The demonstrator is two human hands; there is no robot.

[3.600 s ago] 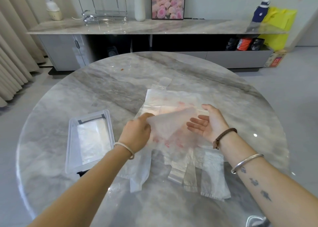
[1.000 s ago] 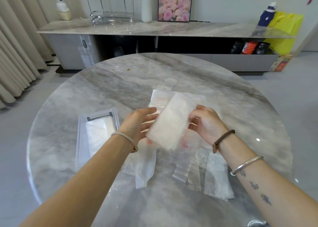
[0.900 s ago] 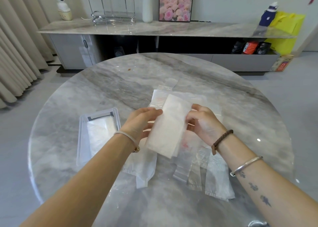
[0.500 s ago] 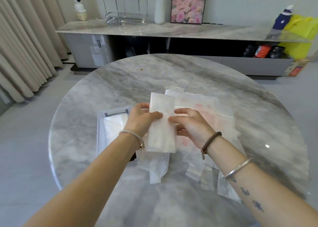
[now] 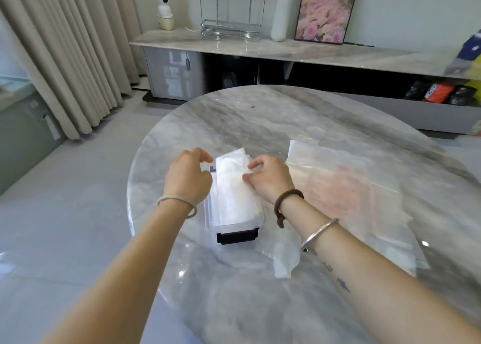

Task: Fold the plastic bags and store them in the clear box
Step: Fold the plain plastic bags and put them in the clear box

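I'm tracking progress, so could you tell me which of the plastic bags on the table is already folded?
The folded bag in the clear box, between both hands. The pink-printed bag and the bag by the box lie unfolded on the table.

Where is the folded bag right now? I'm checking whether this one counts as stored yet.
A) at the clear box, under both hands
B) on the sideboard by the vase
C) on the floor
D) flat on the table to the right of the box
A: the folded bag lies over the opening of the clear box, with the left hand and the right hand at its sides.
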